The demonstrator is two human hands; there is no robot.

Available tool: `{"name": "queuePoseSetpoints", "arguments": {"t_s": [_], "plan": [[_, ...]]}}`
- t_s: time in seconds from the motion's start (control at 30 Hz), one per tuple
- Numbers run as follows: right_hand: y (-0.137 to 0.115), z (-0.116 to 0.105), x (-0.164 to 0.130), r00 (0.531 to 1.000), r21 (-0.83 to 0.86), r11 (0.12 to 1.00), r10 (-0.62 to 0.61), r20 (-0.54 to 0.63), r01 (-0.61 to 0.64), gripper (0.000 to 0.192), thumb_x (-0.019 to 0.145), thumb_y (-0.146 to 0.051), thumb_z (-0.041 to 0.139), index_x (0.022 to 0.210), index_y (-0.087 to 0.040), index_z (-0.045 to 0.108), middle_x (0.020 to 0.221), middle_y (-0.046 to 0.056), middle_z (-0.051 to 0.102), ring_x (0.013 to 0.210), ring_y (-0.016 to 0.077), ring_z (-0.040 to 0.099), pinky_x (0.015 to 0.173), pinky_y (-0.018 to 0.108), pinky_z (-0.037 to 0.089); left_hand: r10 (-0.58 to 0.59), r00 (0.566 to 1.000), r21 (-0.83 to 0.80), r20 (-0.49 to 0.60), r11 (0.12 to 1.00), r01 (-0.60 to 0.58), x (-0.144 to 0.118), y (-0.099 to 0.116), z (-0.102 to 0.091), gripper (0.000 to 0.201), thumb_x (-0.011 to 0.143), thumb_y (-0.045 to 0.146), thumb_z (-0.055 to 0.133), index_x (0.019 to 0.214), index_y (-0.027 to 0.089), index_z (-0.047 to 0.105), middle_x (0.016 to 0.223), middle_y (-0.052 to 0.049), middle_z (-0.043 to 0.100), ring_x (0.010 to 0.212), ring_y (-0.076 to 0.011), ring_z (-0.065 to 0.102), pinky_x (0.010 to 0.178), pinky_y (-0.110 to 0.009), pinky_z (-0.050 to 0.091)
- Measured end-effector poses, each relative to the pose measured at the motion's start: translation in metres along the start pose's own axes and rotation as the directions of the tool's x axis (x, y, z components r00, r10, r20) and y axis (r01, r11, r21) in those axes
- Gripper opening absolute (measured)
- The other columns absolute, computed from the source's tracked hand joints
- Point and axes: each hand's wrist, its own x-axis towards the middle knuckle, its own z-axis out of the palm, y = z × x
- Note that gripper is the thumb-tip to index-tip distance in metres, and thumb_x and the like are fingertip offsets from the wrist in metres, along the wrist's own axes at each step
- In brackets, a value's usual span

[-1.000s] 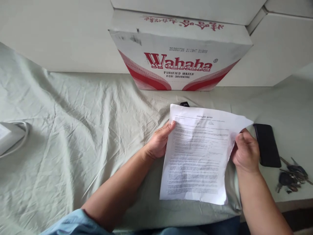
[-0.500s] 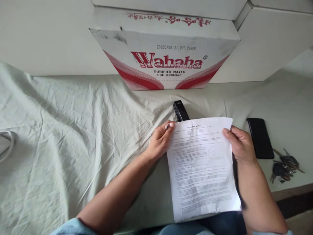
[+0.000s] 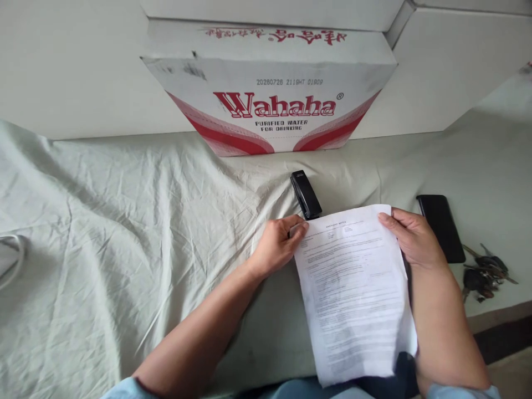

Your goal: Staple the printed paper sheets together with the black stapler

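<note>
Printed sheets of paper [image 3: 353, 293] hang between my two hands, text side up, tilted a little with the lower edge over my lap. My left hand [image 3: 280, 244] pinches the top left corner between thumb and fingers. At the top right corner, my right hand [image 3: 413, 235] grips the paper, thumb on top and fingers behind. Just beyond the paper's upper left edge lies a black stapler [image 3: 306, 194] on the cloth, close to my left fingertips. How many sheets there are I cannot tell.
A white and red Wahaha water carton [image 3: 270, 105] stands at the back among plain white boxes [image 3: 461, 72]. A black phone [image 3: 443, 227] and a bunch of keys [image 3: 486, 274] lie to the right. Wrinkled pale green cloth [image 3: 103, 238] covers the surface. A white object with a cord [image 3: 12, 257] sits far left.
The paper has tilted and shifted slightly right and down, its lower right part now bent. More of the stapler shows. Both hands keep their hold on the top corners.
</note>
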Motion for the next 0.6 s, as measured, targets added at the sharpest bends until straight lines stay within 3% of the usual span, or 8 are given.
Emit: {"name": "queuePoseSetpoints", "arguments": {"t_s": [0.07, 0.13, 0.3, 0.4, 0.6], "plan": [[-0.006, -0.002, 0.000, 0.999, -0.058, 0.998, 0.032, 0.034, -0.030, 0.048, 0.085, -0.069, 0.084, 0.080, -0.023, 0.075, 0.070, 0.000, 0.067, 0.065, 0.0181, 0.059, 0.058, 0.030, 0.048, 0.006, 0.999, 0.085, 0.050, 0.996, -0.011, 0.000, 0.003, -0.001, 0.032, 0.099, 0.039, 0.054, 0.074, 0.019, 0.062, 0.064, 0.002, 0.054, 0.059, -0.0108, 0.043, 0.058, -0.025, 0.033], [-0.011, -0.004, 0.001, 0.995, -0.136, 0.989, 0.066, 0.072, -0.055, 0.053, 0.083, -0.072, 0.084, 0.072, -0.022, 0.069, 0.065, -0.001, 0.060, 0.061, 0.0153, 0.051, 0.054, 0.028, 0.042, -0.008, 0.999, 0.144, 0.033, 0.990, 0.003, 0.001, 0.003, 0.001, 0.029, 0.096, 0.034, 0.056, 0.072, 0.019, 0.061, 0.062, 0.003, 0.054, 0.059, -0.0107, 0.044, 0.059, -0.026, 0.033], [-0.012, -0.003, 0.005, 0.996, -0.223, 0.972, 0.081, 0.040, -0.071, 0.064, 0.079, -0.078, 0.081, 0.063, -0.023, 0.053, 0.060, -0.004, 0.044, 0.059, 0.0119, 0.039, 0.052, 0.028, 0.031, -0.047, 0.979, 0.180, -0.198, 0.980, 0.084, 0.000, -0.003, 0.016, 0.009, 0.094, 0.024, 0.060, 0.093, 0.021, 0.068, 0.060, 0.007, 0.054, 0.055, -0.0116, 0.048, 0.061, -0.026, 0.035], [-0.008, 0.002, 0.007, 0.998, -0.250, 0.967, 0.055, 0.009, -0.051, 0.065, 0.081, -0.079, 0.077, 0.063, -0.023, 0.049, 0.060, -0.005, 0.039, 0.059, 0.0118, 0.036, 0.053, 0.028, 0.029, -0.057, 0.952, 0.227, -0.300, 0.965, 0.130, 0.001, -0.002, 0.021, 0.014, 0.095, 0.018, 0.058, 0.106, 0.022, 0.065, 0.058, 0.009, 0.050, 0.054, -0.0133, 0.048, 0.062, -0.027, 0.035], [-0.003, 0.009, 0.008, 0.999, -0.245, 0.970, -0.013, -0.043, 0.002, 0.060, 0.085, -0.077, 0.075, 0.066, -0.024, 0.057, 0.060, -0.004, 0.043, 0.059, 0.0129, 0.037, 0.054, 0.030, 0.029, -0.018, 0.941, 0.311, -0.338, 0.942, 0.130, 0.000, -0.006, 0.024, 0.020, 0.101, 0.014, 0.049, 0.114, 0.022, 0.062, 0.066, 0.004, 0.060, 0.061, -0.0177, 0.060, 0.066, -0.031, 0.044]]}}
